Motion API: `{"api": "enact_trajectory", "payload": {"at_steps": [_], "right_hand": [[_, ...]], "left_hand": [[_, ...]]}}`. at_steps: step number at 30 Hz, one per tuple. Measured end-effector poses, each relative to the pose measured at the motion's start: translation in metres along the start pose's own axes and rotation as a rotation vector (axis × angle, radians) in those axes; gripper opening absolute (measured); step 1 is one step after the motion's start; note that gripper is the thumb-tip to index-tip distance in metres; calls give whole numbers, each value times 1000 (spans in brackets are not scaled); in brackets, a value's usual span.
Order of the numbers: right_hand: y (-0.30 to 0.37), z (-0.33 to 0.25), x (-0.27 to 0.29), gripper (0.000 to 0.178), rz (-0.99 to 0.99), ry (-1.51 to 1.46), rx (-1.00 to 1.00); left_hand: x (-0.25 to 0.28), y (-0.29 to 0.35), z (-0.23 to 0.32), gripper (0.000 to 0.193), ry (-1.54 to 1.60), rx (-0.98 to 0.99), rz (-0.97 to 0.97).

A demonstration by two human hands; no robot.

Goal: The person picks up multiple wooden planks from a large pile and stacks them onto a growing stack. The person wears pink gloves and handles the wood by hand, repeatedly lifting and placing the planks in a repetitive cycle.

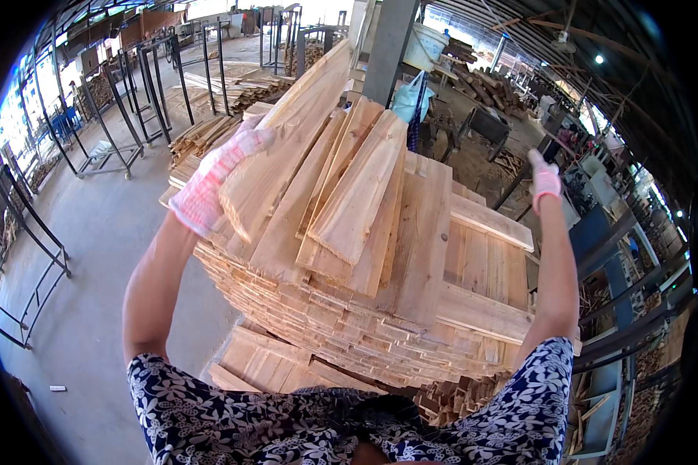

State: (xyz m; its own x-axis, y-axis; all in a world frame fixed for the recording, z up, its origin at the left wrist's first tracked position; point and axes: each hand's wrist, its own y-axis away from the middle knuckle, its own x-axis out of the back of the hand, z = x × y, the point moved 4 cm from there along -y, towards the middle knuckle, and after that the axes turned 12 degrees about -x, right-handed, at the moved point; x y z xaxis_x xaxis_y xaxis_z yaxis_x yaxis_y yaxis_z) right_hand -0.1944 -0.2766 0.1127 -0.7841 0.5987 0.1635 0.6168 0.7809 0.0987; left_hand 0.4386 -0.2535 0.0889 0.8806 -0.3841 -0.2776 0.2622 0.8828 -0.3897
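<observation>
My left hand [223,174], in a white and pink knitted glove, is closed on the left edge of a wide wooden board [291,147]. That board slants upward, its far end raised toward the grey post. Beside it several loose boards [358,190] lie overlapping on top of a large stack of planks [341,314]. My right hand [546,180], gloved alike, is held out past the right side of the stack. It touches no board, and its fingers look stretched out and empty, though they show small.
Lower planks [267,356] lie close to my body. A grey post [392,54] rises behind the stack, near a white bucket [424,46] and a light blue bag [411,97]. Metal rack frames [155,93] stand on the concrete floor at left; machinery [620,232] lines the right.
</observation>
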Motion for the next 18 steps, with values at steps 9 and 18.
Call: {"api": "enact_trajectory", "payload": {"at_steps": [9,18], "right_hand": [[184,-24,-232,57,-708,-812,-117],[163,69,-71,82,-290,-42,76]], "left_hand": [[-160,38,-8,90,-113,-45,-423],[-162,-28,-23,93,-1402,-157,-747]]}}
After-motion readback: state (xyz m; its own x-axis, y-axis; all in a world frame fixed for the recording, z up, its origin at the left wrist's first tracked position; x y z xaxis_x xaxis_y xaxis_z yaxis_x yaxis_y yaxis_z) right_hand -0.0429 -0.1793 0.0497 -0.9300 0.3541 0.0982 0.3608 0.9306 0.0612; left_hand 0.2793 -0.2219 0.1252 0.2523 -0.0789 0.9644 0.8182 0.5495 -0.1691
